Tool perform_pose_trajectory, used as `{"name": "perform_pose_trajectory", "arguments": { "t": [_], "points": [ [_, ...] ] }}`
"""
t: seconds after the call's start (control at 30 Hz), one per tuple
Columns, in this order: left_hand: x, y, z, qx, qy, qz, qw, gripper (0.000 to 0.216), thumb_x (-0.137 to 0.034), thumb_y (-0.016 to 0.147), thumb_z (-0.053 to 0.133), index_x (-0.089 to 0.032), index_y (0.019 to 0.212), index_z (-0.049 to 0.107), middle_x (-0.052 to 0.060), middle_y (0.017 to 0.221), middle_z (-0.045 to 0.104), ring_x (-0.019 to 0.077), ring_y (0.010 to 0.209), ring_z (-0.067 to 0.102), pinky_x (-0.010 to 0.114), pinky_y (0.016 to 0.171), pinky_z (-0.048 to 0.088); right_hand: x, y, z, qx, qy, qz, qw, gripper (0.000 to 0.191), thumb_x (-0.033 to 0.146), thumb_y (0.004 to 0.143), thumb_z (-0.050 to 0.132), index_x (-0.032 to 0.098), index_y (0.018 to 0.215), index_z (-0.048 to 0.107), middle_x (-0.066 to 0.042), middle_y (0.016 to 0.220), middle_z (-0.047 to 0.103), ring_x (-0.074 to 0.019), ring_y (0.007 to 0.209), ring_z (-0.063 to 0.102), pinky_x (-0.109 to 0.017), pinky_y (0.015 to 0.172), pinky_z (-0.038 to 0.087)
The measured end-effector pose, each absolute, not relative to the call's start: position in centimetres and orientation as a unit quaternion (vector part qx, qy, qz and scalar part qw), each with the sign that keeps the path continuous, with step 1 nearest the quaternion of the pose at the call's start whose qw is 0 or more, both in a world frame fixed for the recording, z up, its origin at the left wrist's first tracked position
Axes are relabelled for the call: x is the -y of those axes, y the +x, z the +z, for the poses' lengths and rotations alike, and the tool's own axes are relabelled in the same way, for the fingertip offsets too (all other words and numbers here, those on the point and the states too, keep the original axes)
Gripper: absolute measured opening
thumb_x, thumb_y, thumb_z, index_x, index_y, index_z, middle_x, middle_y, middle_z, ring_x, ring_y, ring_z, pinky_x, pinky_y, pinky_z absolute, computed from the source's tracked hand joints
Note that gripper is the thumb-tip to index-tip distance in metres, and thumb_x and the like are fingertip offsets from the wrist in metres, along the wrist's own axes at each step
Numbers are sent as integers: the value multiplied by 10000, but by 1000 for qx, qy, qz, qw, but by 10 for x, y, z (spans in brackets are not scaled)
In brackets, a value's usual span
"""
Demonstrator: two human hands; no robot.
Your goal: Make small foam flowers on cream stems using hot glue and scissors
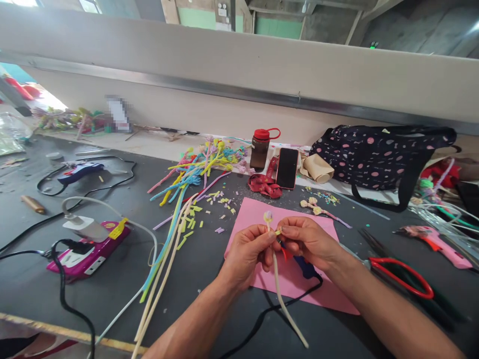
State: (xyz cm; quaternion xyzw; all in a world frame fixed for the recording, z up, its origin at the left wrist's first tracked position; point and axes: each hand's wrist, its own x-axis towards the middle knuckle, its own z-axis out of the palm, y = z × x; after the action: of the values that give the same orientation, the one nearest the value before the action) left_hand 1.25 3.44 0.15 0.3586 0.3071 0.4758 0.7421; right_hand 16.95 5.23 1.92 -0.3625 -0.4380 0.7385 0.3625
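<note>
My left hand (247, 252) is closed around a cream pipe cleaner stem (279, 289) that hangs down toward me and carries a small pale bud (268, 216) at its top. My right hand (309, 242) pinches a tiny yellow-green piece (278, 232) against that stem just below the bud. Both hands hover above a pink paper sheet (254, 212) on the dark table (123, 274). A blue glue gun (305, 267) with a black cord lies on the sheet under my right hand.
Long coloured pipe cleaners (187, 184) and cut scraps lie left of the sheet. A pink power strip (90, 249) with cables sits at the left. Red-handled scissors (400, 276), a pink glue gun (436, 239), a bottle (260, 148), a phone (287, 168) and a spotted bag (377, 157) lie behind and to the right.
</note>
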Motion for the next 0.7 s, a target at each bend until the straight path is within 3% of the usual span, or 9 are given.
{"name": "perform_pose_trajectory", "arguments": {
  "t": [0.3, 0.7],
  "points": [
    [-35, 11, 6, -333, 348, 453, 750, 183, -279, 735, 649, -131, 653, 579, -9, 566, 622, 20, 316, 397, 138, 309, 279, -53, 168, 18, 406, -351, 759, 368, 220, 295, 709, 679, 127, 663, 545, 31, 547, 530, -11, 348, 322, -167, 355, 158],
    [-35, 11, 7, -325, 348, 446, 758, 176, -267, 731, 654, -120, 655, 595, -10, 564, 612, 13, 307, 385, 136, 303, 268, -52, 168, 17, 416, -341, 758, 369, 202, 285, 721, 663, 112, 673, 570, 22, 556, 536, -10, 357, 318, -176, 367, 141]
  ]
}}
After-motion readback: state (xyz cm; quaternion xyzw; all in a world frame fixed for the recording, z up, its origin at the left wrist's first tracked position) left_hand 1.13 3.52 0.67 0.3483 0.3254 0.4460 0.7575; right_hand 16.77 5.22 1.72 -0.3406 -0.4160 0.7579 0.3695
